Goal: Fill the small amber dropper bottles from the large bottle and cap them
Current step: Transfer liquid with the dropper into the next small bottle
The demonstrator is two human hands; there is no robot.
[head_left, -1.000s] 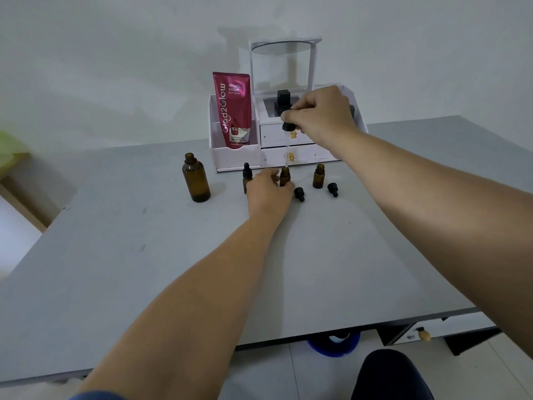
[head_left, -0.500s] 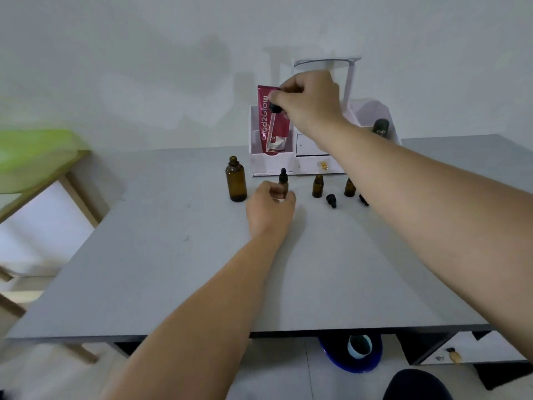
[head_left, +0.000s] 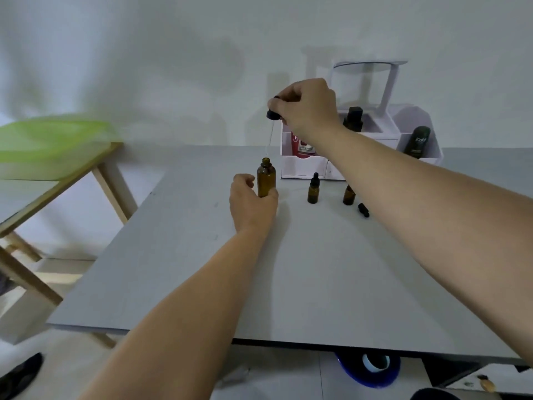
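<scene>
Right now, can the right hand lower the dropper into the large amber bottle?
Probably yes: the dropper hangs just above the large amber bottle, whose mouth is open, steadied by the left hand.

one large bottle (head_left: 266,180), two small bottles (head_left: 313,189)

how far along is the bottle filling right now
Done: one small bottle stands capped. In hand: the left hand steadies the large amber bottle while the right hand holds a dropper above its open mouth. Left: the small bottle beside it looks uncapped, with a loose cap lying on the table.
</scene>
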